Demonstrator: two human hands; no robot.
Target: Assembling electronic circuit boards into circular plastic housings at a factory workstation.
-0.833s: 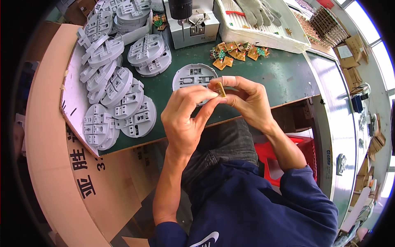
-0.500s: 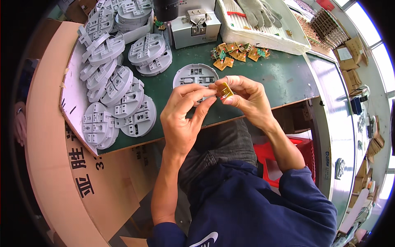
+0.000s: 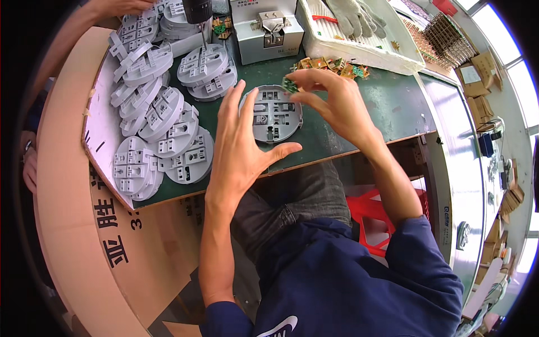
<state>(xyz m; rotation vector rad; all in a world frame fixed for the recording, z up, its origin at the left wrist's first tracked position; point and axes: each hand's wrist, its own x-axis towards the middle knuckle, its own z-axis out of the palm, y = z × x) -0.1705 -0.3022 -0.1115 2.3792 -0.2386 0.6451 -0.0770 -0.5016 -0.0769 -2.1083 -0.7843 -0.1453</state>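
A round grey plastic base with moulded slots lies on the green tabletop in front of me. My left hand is beside its left edge, fingers stretched and thumb spread, with nothing in it. Above the base's upper right edge, my right hand pinches a small green circuit board between thumb and fingers. Just behind that hand lies a heap of yellow-brown and green circuit boards, partly hidden by it.
Stacked grey bases fill the left side of the table. A black electric screwdriver hangs near a metal box-shaped machine. A white foam tray holds gloves. Another person's arm reaches in at upper left.
My hands have parted; the left has opened beside the base. The right has turned the circuit board over and raised it toward the base's far edge. Another person's arm has appeared upper left.
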